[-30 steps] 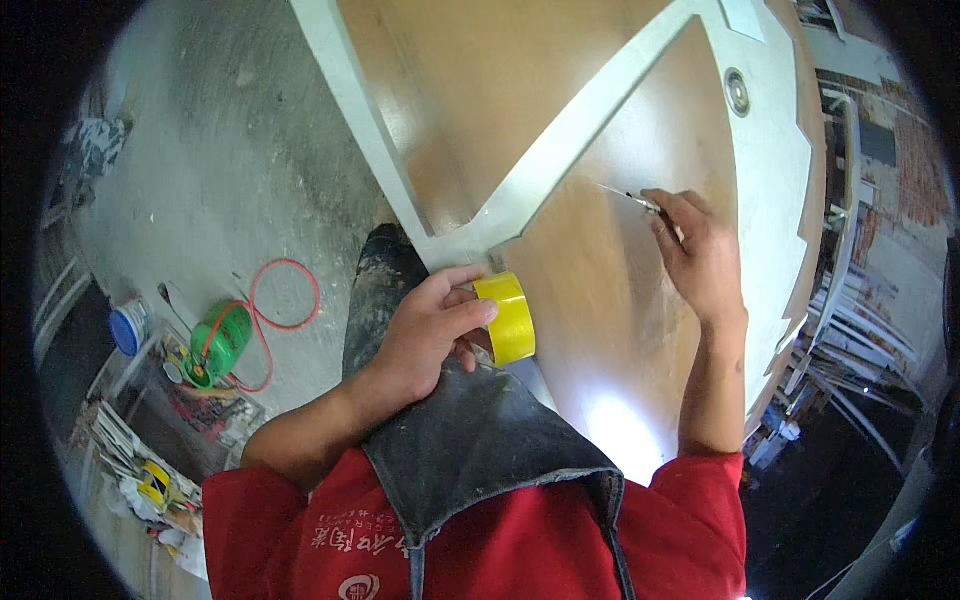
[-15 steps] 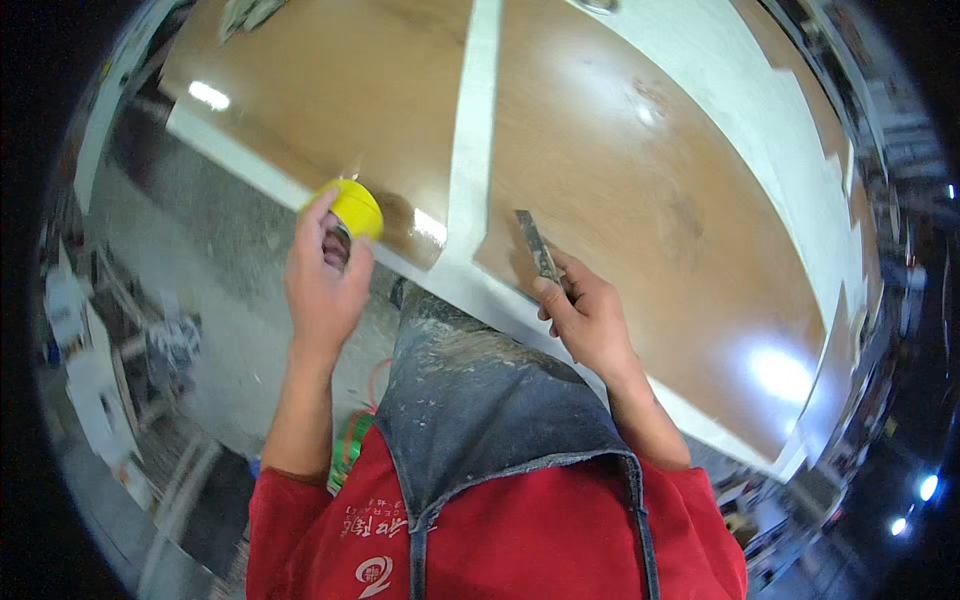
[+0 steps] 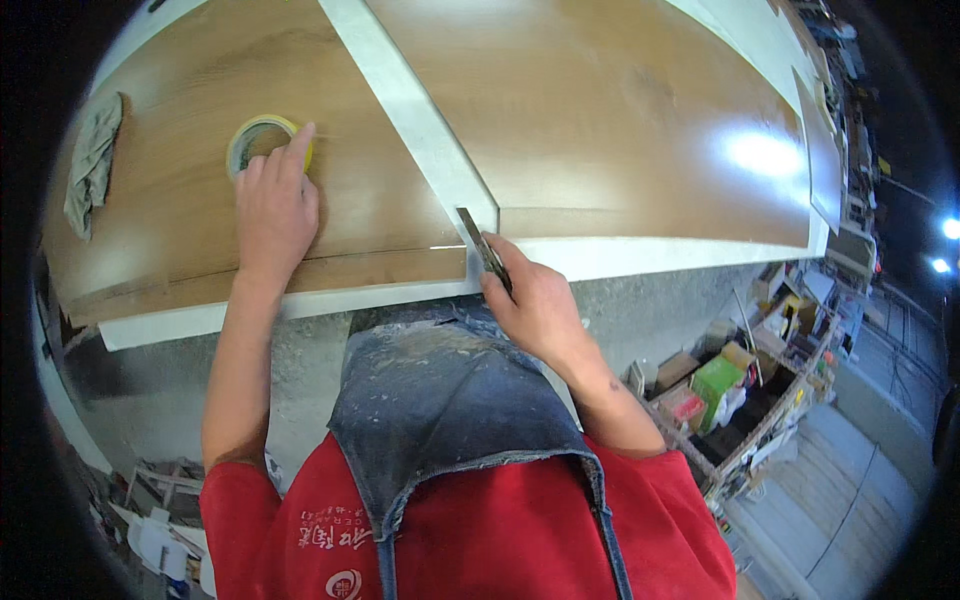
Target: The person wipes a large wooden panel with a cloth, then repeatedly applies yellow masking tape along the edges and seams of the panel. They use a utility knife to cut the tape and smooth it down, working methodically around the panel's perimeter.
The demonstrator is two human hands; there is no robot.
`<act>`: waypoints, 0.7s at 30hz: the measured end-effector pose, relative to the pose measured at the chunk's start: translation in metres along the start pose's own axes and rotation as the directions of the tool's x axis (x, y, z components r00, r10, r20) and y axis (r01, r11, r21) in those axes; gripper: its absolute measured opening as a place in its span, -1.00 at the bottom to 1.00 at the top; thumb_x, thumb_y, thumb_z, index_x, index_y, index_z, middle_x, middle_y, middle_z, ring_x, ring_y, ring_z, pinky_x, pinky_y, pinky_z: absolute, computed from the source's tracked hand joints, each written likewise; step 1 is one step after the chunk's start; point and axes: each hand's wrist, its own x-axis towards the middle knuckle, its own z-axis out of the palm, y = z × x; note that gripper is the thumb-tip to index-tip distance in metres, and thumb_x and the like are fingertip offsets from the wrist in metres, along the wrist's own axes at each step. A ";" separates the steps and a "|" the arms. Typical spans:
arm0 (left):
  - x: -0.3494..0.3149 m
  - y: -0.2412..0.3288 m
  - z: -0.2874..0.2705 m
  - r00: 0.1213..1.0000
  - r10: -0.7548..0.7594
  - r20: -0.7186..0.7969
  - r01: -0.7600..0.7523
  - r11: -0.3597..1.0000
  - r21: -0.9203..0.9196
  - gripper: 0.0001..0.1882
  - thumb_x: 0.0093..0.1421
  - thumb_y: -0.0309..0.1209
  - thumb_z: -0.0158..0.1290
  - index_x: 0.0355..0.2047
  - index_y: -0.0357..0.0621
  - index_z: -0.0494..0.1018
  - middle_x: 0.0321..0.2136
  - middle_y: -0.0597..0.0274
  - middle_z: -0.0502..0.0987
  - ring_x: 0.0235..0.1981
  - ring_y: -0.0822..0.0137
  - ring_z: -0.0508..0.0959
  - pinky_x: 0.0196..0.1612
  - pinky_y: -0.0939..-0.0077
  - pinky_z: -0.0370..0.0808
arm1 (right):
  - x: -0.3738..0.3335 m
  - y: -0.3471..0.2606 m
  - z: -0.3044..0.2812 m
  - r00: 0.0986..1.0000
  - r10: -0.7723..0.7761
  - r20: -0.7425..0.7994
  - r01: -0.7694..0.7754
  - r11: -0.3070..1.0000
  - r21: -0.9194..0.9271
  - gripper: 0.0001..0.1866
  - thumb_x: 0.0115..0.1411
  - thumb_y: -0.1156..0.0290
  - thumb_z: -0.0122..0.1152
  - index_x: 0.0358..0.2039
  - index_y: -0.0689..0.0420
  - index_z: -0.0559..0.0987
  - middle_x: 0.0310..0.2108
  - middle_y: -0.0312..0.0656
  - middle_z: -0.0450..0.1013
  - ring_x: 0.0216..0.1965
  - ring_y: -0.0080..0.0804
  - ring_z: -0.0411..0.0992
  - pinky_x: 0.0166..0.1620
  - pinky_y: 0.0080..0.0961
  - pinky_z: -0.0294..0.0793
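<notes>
My left hand (image 3: 277,212) is over the left brown glossy panel (image 3: 360,190), its fingers closed on the near right rim of a yellow tape roll (image 3: 240,150). The roll appears to rest on the panel, its pale inner ring showing. In my right hand (image 3: 535,305) is a narrow, dark, flat-bladed utility knife (image 3: 478,243), gripped between thumb and fingers. Its tip points away from me, over the white strip (image 3: 410,110) that runs between the left panel and the right brown panel (image 3: 620,120).
A crumpled grey-green cloth (image 3: 95,165) lies at the left panel's far left. White edging (image 3: 640,257) runs along the near side of the panels, close to my apron (image 3: 460,390). A cluttered bin (image 3: 720,400) with a green box stands on the floor at right.
The view has turned and shifted. My left hand has carried the tape roll from the near edge onto the left panel. The knife has come from the right panel to the white strip.
</notes>
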 end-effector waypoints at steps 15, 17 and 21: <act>-0.002 -0.004 0.001 0.999 0.049 0.023 -0.048 0.999 -0.017 -0.35 0.19 -0.54 0.07 0.33 -0.06 0.33 -0.23 0.11 0.52 -0.21 0.07 0.48 -0.13 0.11 0.40 | -0.106 0.019 -0.011 0.968 0.246 0.056 -0.215 0.919 -0.329 -0.51 0.26 0.30 0.14 0.22 0.05 0.48 -0.38 0.19 0.57 -0.30 0.24 0.56 -0.20 0.09 0.54; -0.001 -0.005 -0.001 0.999 0.036 0.038 -0.036 0.999 0.016 -0.36 0.20 -0.53 0.06 0.33 -0.05 0.33 -0.24 0.11 0.52 -0.21 0.06 0.48 -0.13 0.12 0.40 | -0.126 0.026 -0.011 0.947 0.319 0.022 -0.301 0.914 -0.271 -0.50 0.26 0.27 0.16 0.22 0.01 0.48 -0.37 0.20 0.57 -0.28 0.24 0.56 -0.17 0.10 0.54; 0.003 -0.008 -0.004 0.995 0.023 0.092 -0.021 0.999 -0.026 -0.36 0.23 -0.53 0.06 0.35 -0.05 0.31 -0.14 0.03 0.55 -0.13 0.00 0.50 -0.01 0.11 0.43 | -0.133 0.031 0.005 0.942 0.325 -0.086 -0.330 0.942 -0.060 -0.52 0.27 0.22 0.18 0.21 -0.02 0.51 -0.29 0.24 0.57 -0.17 0.24 0.54 -0.10 0.09 0.52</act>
